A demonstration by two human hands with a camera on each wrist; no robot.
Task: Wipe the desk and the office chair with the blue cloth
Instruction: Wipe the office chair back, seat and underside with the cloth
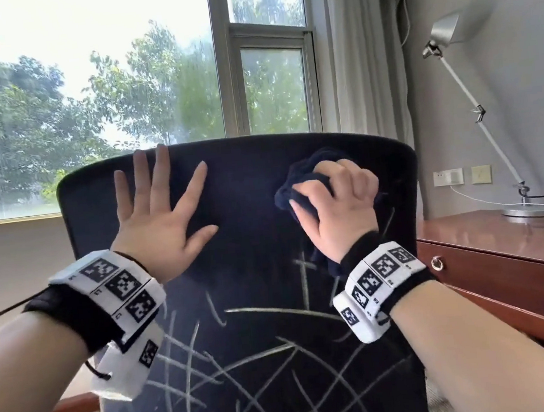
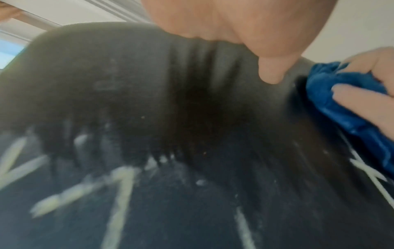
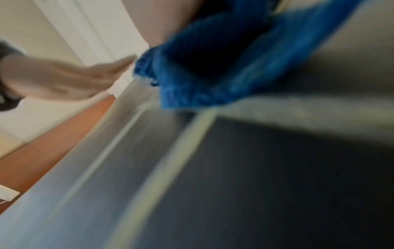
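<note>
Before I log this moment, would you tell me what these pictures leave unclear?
- Office chair seat and base: cut off by the head view's lower edge.
- Blue cloth contact with the backrest: blurred in the right wrist view; the right hand covers it in the head view.
- Desk top: mostly outside the frame.
</note>
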